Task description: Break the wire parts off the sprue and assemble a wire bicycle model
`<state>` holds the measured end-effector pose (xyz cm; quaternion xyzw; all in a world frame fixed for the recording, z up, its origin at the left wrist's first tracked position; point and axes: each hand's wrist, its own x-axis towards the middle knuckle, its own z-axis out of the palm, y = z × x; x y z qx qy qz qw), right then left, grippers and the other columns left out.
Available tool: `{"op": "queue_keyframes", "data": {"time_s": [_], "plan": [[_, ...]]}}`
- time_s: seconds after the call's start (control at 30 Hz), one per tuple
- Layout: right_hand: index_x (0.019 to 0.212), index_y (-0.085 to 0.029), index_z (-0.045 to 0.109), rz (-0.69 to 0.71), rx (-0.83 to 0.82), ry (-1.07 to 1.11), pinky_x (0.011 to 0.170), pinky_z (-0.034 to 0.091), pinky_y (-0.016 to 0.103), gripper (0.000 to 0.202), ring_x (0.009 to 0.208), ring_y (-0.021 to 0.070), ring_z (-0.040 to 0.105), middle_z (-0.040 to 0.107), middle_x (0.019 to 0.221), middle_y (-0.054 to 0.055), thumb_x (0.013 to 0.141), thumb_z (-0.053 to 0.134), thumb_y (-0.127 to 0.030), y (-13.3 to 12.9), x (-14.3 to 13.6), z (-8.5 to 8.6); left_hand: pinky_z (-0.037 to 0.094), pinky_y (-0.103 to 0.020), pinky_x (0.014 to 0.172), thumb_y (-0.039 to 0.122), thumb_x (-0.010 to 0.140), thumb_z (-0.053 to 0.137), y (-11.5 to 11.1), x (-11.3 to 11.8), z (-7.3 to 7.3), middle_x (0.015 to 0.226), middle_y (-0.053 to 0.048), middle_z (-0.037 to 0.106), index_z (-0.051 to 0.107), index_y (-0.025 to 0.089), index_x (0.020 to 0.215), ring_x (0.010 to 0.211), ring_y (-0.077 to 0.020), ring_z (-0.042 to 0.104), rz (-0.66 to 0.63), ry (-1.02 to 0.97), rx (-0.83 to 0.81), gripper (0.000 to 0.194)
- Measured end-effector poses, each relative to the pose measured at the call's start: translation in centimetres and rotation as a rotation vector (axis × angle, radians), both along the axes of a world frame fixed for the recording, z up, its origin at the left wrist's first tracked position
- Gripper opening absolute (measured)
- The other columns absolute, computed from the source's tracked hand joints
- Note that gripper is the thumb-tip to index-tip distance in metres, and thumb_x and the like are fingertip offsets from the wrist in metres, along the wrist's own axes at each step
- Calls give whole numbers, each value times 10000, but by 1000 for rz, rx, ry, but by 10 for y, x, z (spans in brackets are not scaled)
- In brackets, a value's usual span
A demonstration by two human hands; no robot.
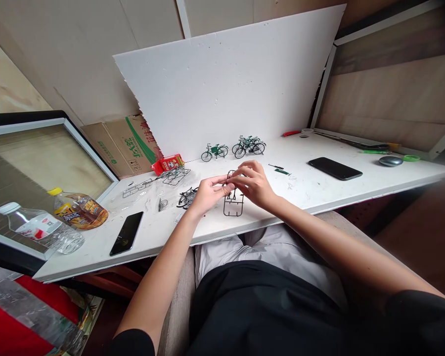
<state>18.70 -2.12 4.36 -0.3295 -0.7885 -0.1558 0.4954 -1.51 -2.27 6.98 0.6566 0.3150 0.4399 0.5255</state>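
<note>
Near the middle of the frame, both hands meet over the white counter [356, 190]. The left hand [206, 194] and right hand [252, 184] each pinch the black parts frame [233, 200], held upright just above the counter edge. Left of it lie loose black parts [186, 197] and a dark phone [126, 233]; another phone [334, 168] lies right. Behind stand green model bicycles [248, 146]. At left lie two bottles [59, 220], labels unreadable.

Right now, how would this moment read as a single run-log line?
left hand: pinching black plastic parts frame | right hand: gripping frame top | behind: small green model bicycles | surface: white tabletop
</note>
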Motion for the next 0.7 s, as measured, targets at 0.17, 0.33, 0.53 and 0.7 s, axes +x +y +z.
{"op": "queue_keyframes", "data": {"time_s": [0.17, 0.33, 0.53, 0.7], "plan": [[1031, -291, 770, -19, -5, -124, 853, 454, 464, 209, 1051, 283, 584, 756, 963, 58, 1074, 567, -310, 2, 5, 4, 614, -346, 835, 257, 743, 894, -7, 5, -1, 1164, -139, 763, 775, 136, 1209, 891, -208, 759, 17, 61, 27, 496], [988, -269, 712, -127, 46, -240, 799, 403, 432, 260, 1004, 272, 554, 728, 948, 63, 1086, 479, -213, -2, 3, 6, 608, -327, 774, 209, 814, 796, -10, 9, -2, 1022, -116, 775, 796, 131, 1094, 782, -197, 764, 99, 98, 86, 290], [1043, -271, 675, -183, 127, -236, 871, 375, 434, 237, 1109, 289, 528, 694, 1099, 74, 1044, 488, -125, -8, 0, 7, 588, -275, 689, 207, 840, 766, -14, 9, 2, 953, -104, 778, 794, 128, 1061, 739, -194, 773, 139, 195, 126, 237], [1075, -210, 635, -190, 77, -363, 906, 375, 433, 213, 1150, 311, 505, 677, 1161, 130, 1038, 456, -102, -7, -2, 5, 558, -242, 631, 220, 859, 748, -16, 11, 3, 954, -98, 763, 763, 115, 1010, 725, -189, 778, 155, 230, 81, 185]]}}
